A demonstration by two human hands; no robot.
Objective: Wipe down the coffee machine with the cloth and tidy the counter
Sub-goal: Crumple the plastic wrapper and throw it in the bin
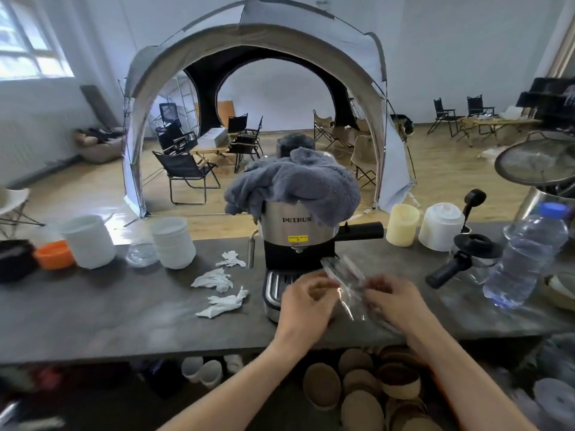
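Note:
A steel and black coffee machine [297,234] stands mid-counter, and a grey cloth [295,185] is draped over its top. In front of its drip tray, my left hand [306,301] and my right hand [393,298] both pinch a crinkled clear plastic wrapper [345,283] stretched between them. Three crumpled white tissues [217,283] lie on the dark counter [124,306] to the left of the machine. The machine's black handle [361,231] sticks out to the right.
White tubs [88,241] [172,241], an orange bowl [54,253] and a clear lid sit at the left. At the right are a cream jar [403,225], a white jar [441,225], a glass carafe with a black handle [466,259] and a plastic water bottle [525,259]. Paper cups fill the shelf below.

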